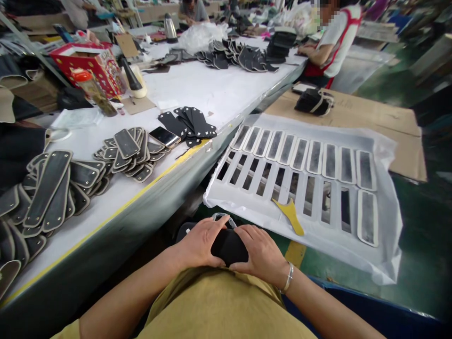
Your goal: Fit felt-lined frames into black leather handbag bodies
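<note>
A long white table (pixel 197 89) with a yellow strip along its near edge runs from lower left toward the upper right. Right of it, a white-covered panel (pixel 319 234) carries pale-bordered dark strips (pixel 275 145): a full row at the back, and one more at the right end of the front row, beside slot-like openings. Behind the panel lies a cardboard sheet (pixel 384 129), its markings too faint to read. A person (pixel 344 44) in red straps stands at the table's far right side. Light-edged dark pieces (pixel 49 188) with small metal studs lie heaped on the table's left part. Behind them, a red box (pixel 72 66) bears a printed pattern and lettering too small to make out.

The left hand (pixel 201 242) and right hand (pixel 264 249) are close together at the person's waist, clamped on opposite sides of a smooth black piece (pixel 230 247), fingers slightly spread and curved over it, thumbs at its near edge. A yellow forked piece (pixel 291 216) lies on the panel's near part. A phone (pixel 164 136) rests beside the studded pieces; a silver-coloured bracelet (pixel 289 278) circles the right wrist.
</note>
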The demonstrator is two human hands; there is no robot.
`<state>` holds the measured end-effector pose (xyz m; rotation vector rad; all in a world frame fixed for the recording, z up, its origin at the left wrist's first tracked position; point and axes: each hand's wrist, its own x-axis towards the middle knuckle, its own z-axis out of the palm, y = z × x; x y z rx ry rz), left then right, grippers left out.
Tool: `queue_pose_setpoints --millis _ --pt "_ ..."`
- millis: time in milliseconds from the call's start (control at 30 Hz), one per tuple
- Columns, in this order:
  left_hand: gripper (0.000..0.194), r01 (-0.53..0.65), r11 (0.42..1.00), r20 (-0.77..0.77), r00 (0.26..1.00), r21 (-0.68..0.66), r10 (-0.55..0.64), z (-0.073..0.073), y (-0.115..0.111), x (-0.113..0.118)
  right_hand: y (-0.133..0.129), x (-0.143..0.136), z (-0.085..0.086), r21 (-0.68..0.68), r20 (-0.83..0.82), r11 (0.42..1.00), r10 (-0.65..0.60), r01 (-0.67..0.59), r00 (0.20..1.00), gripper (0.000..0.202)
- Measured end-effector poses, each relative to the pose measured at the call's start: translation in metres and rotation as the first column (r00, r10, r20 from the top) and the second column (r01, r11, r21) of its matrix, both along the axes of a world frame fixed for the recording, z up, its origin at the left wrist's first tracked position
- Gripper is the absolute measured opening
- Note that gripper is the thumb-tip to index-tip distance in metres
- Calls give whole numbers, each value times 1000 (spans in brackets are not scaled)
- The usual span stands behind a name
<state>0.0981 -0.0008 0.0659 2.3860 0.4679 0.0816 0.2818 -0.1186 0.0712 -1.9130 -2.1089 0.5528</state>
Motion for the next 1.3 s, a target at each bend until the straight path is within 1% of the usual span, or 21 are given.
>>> queue_pose_setpoints --millis 200,333,433,500,600,667,733,833,1033,1167,1300 --pt "108 19 1000 -1 1000 17 -19 -1 -3 2 3 -1 2 -3 -20 1000 1 -1 1000 74" --pt "108 17 999 7 1000 49 -17 -3 -4 1 5 -4 3 -9 -17 1000 16 -16 1000 72" --pt "107 42 998 -10 999 50 -42 -4 -1 -2 4 -2 2 -8 -17 1000 9 -9 1000 72" --pt "109 52 998 -24 998 38 -51 -4 1 -3 1 3 1 -16 -17 1000 9 -9 1000 76" --pt "111 42 999 -31 999 17 -41 -4 3 -2 -5 12 0 -17 -25 1000 10 -11 1000 88" --pt "111 30 1000 -30 999 3 -30 -3 3 0 -9 18 -2 -8 -35 1000 -12 12 999 95" --pt "109 18 1000 -24 1000 -11 -18 -3 2 1 -9 21 -2 -17 -50 999 -36 35 998 94" --pt "108 5 1000 -21 1000 -29 -6 -3 2 2 -6 22 -3 -61 -76 997 -50 46 996 86" --pt "109 -2 1000 -56 998 -22 1 -3 2 3 8 21 -2 -138 -99 986 -110 96 989 47" --pt "109 -1 1000 -74 997 -25 -1 -1 2 2 15 20 -1 -169 -100 980 -123 106 987 31" --pt "111 -2 1000 -73 997 -15 0 0 1 4 20 18 -1 -157 -73 981 -126 113 989 22"
